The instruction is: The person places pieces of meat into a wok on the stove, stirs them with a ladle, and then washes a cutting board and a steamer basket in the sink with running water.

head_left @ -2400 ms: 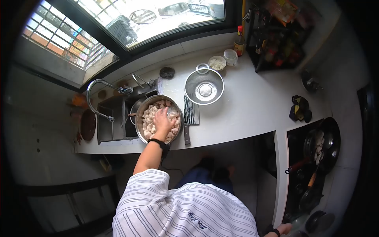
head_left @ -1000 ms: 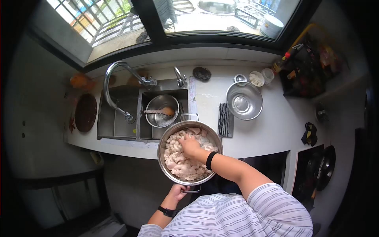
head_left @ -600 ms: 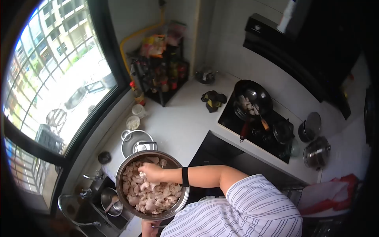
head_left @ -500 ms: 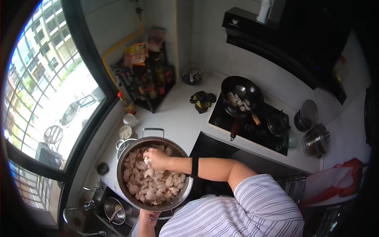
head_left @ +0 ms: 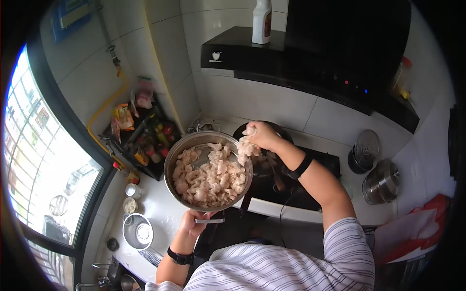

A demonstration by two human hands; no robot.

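My left hand [head_left: 194, 222] grips the lower handle of a large steel pot [head_left: 169, 178], holding it tilted above the counter beside the stove. Many pale raw meat pieces [head_left: 208, 182] lie in the pot, with some bare bottom showing. Closed round a clump of the same meat [head_left: 246, 149], my right hand [head_left: 264, 136] is raised over the pot's right edge and the black wok [head_left: 265, 167]. The wok is partly hidden behind that hand and the pot. A spatula's wooden handle [head_left: 278, 182] sticks out of the wok.
The black range hood [head_left: 310, 85] hangs above, with a white bottle [head_left: 261, 22] on it. Left are a rack of bottles [head_left: 150, 145], a small white bowl [head_left: 130, 205] and a steel colander [head_left: 138, 232]. Lidded pots [head_left: 382, 182] stand right of the stove [head_left: 315, 162].
The pot has been lifted and carried right, up to the wok. My right hand has come out of it with a clump of meat and moved over towards the wok.
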